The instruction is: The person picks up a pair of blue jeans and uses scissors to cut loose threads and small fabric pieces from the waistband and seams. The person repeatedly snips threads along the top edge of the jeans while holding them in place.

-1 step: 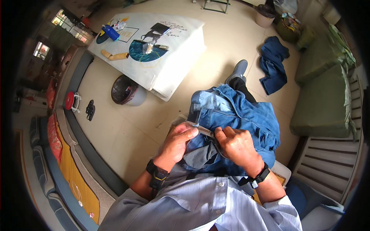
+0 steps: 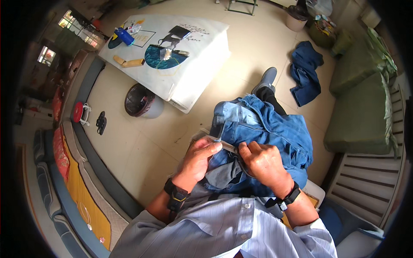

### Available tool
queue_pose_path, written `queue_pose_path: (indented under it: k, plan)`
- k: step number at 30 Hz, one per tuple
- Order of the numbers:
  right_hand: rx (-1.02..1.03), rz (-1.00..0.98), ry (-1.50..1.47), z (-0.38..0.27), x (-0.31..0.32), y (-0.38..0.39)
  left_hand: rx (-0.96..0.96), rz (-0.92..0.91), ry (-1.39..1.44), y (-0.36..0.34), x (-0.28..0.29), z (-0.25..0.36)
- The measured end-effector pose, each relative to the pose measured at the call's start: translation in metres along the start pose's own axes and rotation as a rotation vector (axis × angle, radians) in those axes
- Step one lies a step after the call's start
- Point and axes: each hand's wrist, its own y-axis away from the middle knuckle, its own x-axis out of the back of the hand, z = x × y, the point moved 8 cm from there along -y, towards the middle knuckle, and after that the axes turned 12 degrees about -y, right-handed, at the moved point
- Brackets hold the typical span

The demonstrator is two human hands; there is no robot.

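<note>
Left hand (image 2: 195,160) pinches a flat pale strip (image 2: 228,147); crumpled denim (image 2: 282,133) beneath.

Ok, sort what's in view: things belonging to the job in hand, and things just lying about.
In use:
- slim pale object, kind unclear, between left hand and right hand
- blue denim on the lap

Apparently lying about:
- dark blue denim on the floor (possibly related)
- blue item on the table
- black sandal

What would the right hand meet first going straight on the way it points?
Most likely the crumpled blue denim garment, which lies just ahead of the right hand; depth is unclear, so they may already touch.
</note>
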Motion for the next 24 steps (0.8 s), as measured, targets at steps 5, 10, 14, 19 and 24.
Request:
queue_pose_path:
  k: [5,10,14,19,24]
  plan:
    - [0.042,0.021,0.013,-0.007,-0.005,-0.006,-0.019,0.089,0.098,-0.011,0.005,-0.003]
    - [-0.043,-0.013,-0.026,0.007,-0.001,0.005,0.003,0.123,0.094,-0.018,0.032,-0.009]
    - [-0.241,-0.008,-0.207,0.034,-0.005,0.021,0.023,0.198,0.123,-0.013,0.046,0.002]
    - [-0.506,0.058,-0.640,0.055,-0.014,0.026,-0.129,0.371,-0.098,-0.019,0.089,-0.006]
    - [-0.583,0.074,-0.889,0.060,-0.028,0.020,-0.212,0.195,-0.234,-0.012,0.060,0.004]
